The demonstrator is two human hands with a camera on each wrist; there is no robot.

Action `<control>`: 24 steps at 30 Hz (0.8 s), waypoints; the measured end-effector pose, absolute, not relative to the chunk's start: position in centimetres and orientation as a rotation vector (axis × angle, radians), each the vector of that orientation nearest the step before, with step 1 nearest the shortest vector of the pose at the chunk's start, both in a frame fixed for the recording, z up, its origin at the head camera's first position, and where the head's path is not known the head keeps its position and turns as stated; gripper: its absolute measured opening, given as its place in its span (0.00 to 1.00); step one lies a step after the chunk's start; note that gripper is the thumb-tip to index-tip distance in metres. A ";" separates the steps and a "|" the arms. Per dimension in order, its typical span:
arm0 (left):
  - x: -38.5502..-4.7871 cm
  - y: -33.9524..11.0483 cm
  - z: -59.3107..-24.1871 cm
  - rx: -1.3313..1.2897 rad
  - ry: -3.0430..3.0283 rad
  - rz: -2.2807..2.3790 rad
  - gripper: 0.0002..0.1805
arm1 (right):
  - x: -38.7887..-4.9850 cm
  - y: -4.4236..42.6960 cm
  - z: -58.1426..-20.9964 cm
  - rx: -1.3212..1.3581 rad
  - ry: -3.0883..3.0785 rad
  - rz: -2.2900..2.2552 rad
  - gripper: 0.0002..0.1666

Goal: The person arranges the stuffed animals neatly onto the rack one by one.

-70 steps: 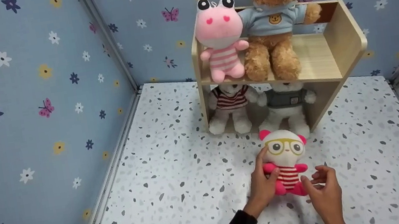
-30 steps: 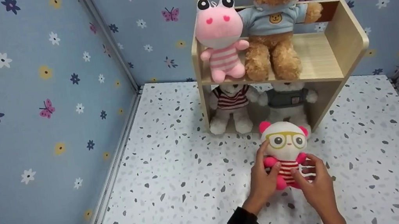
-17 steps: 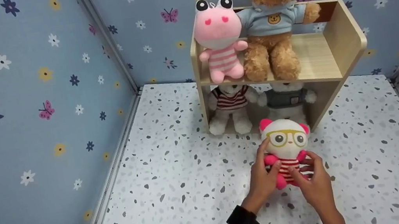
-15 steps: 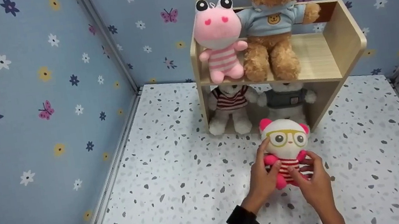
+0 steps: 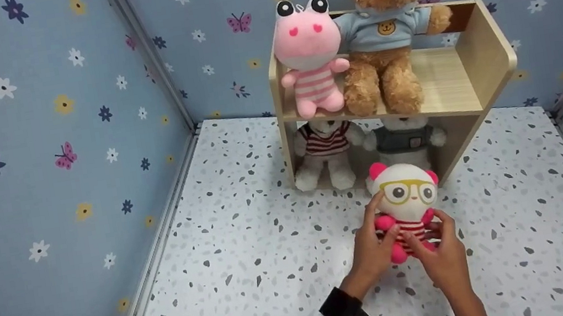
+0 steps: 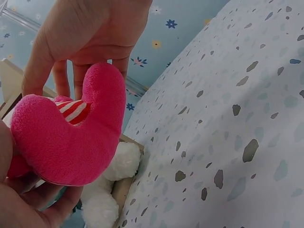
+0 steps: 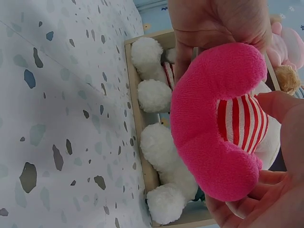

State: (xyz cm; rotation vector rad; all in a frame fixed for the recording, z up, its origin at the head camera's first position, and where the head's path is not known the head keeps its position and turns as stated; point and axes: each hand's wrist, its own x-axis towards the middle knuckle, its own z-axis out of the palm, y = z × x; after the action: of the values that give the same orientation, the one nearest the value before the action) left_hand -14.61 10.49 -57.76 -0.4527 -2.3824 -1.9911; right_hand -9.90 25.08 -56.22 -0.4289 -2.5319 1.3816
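Observation:
A panda plush toy (image 5: 406, 192) with pink ears, yellow printed glasses and a red-and-white striped body is held in front of the shelf. On its left side, my left hand (image 5: 374, 247) grips it, one finger reaching up beside the face and the thumb against the belly. My right hand (image 5: 444, 253) grips the other side, its thumb on the striped front. Both wrist views show the toy's pink legs (image 6: 71, 142) from below, with the white speckled tabletop apart from them. Parts of the fingers behind the toy are hidden.
A wooden two-tier shelf (image 5: 448, 80) stands behind the toy. Its top tier bears a pink frog-like plush (image 5: 308, 45) and a brown teddy bear (image 5: 399, 70). Below sit two white bears, one in stripes (image 5: 326, 143), one in grey-green (image 5: 401, 139). Flowered panels (image 5: 51, 187) enclose the table (image 5: 229, 255).
My right hand, beside the panda's legs at first, has come onto its side and grips it. The panda has shifted upward in the head view and slightly right, covering more of the grey-green-clad bear.

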 end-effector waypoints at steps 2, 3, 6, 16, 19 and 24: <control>-14.6 10.5 -57.7 -0.455 -2.375 -2.016 0.43 | -9.9 25.1 -56.1 -0.431 -2.528 1.385 0.48; -14.6 10.5 -57.6 -0.456 -2.372 -2.023 0.43 | -9.9 25.1 -56.1 -0.430 -2.525 1.387 0.48; -14.6 10.6 -57.5 -0.462 -2.366 -2.031 0.44 | -10.0 25.1 -56.0 -0.430 -2.518 1.387 0.49; -14.8 10.8 -57.0 -0.464 -2.351 -2.080 0.43 | -10.2 25.1 -55.9 -0.429 -2.500 1.340 0.50; -14.9 10.9 -56.8 -0.467 -2.359 -2.075 0.41 | -10.3 25.1 -55.9 -0.420 -2.481 1.338 0.50; -15.0 10.9 -56.5 -0.471 -2.362 -2.079 0.40 | -10.3 25.2 -55.7 -0.405 -2.464 1.358 0.50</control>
State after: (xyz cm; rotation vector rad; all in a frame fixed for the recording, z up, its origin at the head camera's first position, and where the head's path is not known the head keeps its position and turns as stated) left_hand -15.00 10.89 -56.54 -0.4711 -2.3615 -2.0794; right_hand -10.30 25.23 -55.73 -0.4054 -2.4637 1.3577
